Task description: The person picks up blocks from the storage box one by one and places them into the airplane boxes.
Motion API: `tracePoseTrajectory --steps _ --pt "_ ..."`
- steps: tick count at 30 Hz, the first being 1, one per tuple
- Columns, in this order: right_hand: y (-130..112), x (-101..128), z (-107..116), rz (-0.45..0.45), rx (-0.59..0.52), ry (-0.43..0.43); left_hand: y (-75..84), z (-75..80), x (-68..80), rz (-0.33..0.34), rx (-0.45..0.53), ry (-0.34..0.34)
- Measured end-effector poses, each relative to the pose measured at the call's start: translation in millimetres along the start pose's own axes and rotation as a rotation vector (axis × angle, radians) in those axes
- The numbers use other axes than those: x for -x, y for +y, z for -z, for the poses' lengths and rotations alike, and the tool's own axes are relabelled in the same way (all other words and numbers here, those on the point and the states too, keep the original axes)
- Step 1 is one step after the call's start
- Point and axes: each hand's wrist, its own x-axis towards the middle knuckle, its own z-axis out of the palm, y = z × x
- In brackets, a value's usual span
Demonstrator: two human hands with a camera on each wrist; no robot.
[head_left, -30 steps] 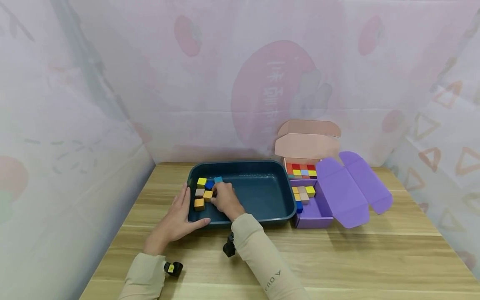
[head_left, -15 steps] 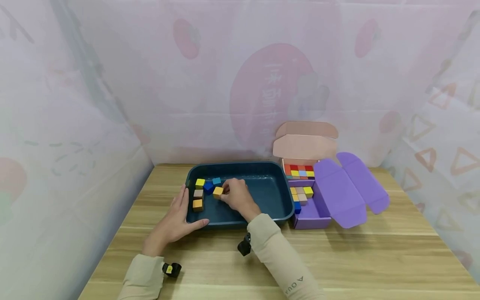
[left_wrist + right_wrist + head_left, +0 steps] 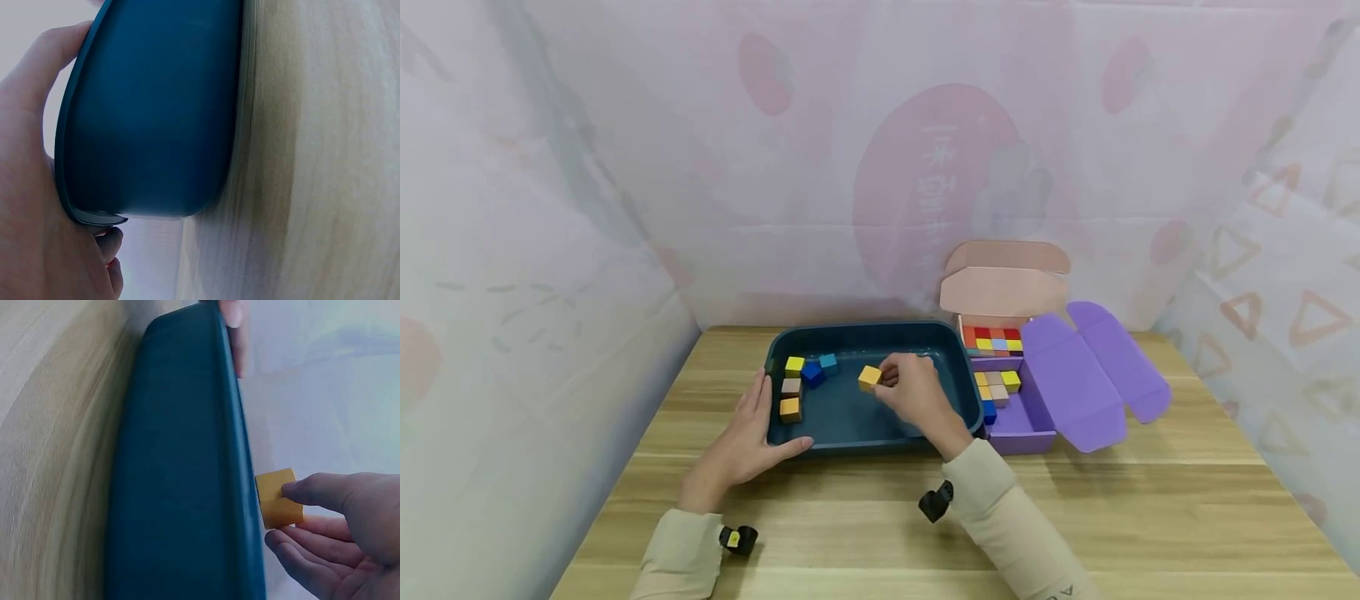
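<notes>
Between thumb and fingers, my right hand (image 3: 917,390) pinches an orange-yellow wooden cube (image 3: 870,379) over the dark teal tray (image 3: 880,442). The right wrist view shows that cube (image 3: 279,498) above the rim, with the thumb on one side. My left hand (image 3: 741,442) rests at the tray's near-left corner, fingers extended along the left rim and thumb along the front one. At the tray's left lie a yellow cube (image 3: 795,367), a dark blue cube (image 3: 812,374), a light blue cube (image 3: 828,363), a brownish cube (image 3: 792,387) and an orange cube (image 3: 790,409).
Right of the tray stands an open purple box (image 3: 1033,442) with several cubes along its left and back; its lid (image 3: 1082,383) spreads right. Behind it, an open pink box (image 3: 1003,292) holds rows of coloured cubes. A printed cloth (image 3: 820,200) surrounds the wooden table (image 3: 865,533).
My right hand has drawn the orange-yellow cube away from the group at the left and carried it right over the tray. The left hand stays at the corner.
</notes>
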Motion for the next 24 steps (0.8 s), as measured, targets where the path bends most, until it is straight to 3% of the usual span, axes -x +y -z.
tracePoseTrajectory --steps 16,24 --pt "32.5 27.9 66.2 0.002 0.005 0.179 1.9 -0.9 -2.2 -0.002 -0.003 0.001" --pt "62.6 41.9 98.6 -0.119 -0.037 0.209 4.6 -3.8 -2.2 -0.002 0.004 -0.01"
